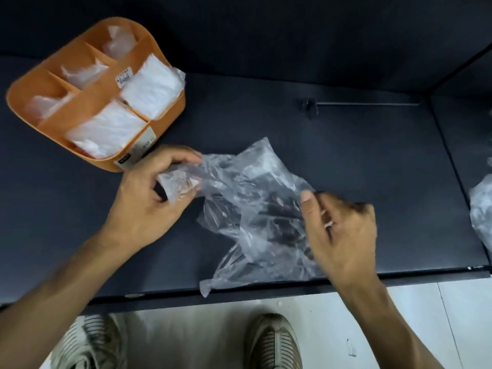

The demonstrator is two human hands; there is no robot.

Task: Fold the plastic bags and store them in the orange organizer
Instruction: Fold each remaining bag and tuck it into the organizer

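A crumpled clear plastic bag (247,209) lies spread over the dark table, its lower end reaching the front edge. My left hand (151,193) grips the bag's left end, fingers curled round a bunched corner. My right hand (340,230) pinches the bag's right edge between thumb and fingers. The orange organizer (87,91) stands at the back left, touching nothing I hold. Folded white and clear bags (151,89) fill several of its compartments.
The dark table (359,161) has a raised wall at the back and right. More crumpled clear plastic (482,209) lies at the right edge. A thin dark rod (359,103) lies at the back right. Below the table's front edge my shoes stand on pale floor tiles.
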